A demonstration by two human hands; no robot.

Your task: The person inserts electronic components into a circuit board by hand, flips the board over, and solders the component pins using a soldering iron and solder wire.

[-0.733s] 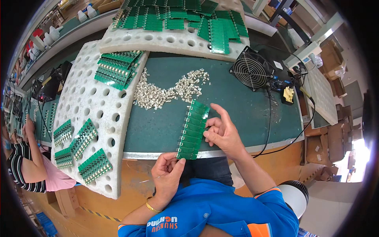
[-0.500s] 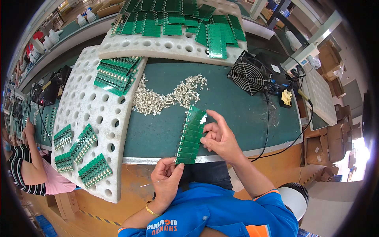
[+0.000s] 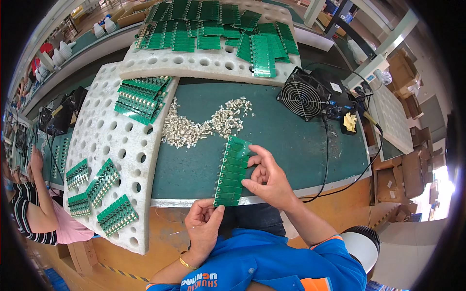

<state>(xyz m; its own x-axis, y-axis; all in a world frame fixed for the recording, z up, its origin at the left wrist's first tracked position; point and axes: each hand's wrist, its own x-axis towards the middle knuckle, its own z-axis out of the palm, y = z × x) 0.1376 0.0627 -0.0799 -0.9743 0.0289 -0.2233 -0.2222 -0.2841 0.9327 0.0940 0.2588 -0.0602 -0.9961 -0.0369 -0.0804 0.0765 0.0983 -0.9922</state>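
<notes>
A long green circuit board panel [image 3: 231, 174] is held up over the bench's front edge, its long side running away from me. My left hand [image 3: 204, 224] pinches the near end between thumb and fingers. Along the panel's right edge is my right hand [image 3: 270, 183], with its index fingertip near the far corner, its thumb on the edge lower down and the other fingers curled. Small metal pins stick out along the panel's left edge. Beyond it, a heap of small pale metallic parts [image 3: 184, 130] lies spread on the green bench mat [image 3: 272, 114].
A white foam board with holes [image 3: 104, 140] on the left carries several populated circuit panels [image 3: 136, 103]. Another foam slab [image 3: 194, 62] at the back bears a pile of green panels [image 3: 208, 30]. A black fan [image 3: 303, 94], a blue-fronted unit and cables stand right. A co-worker's arm [image 3: 41, 199] shows far left.
The panel and both hands sit slightly lower in the picture. My right index finger, raised off the far corner before, has bent down closer to the panel's edge.
</notes>
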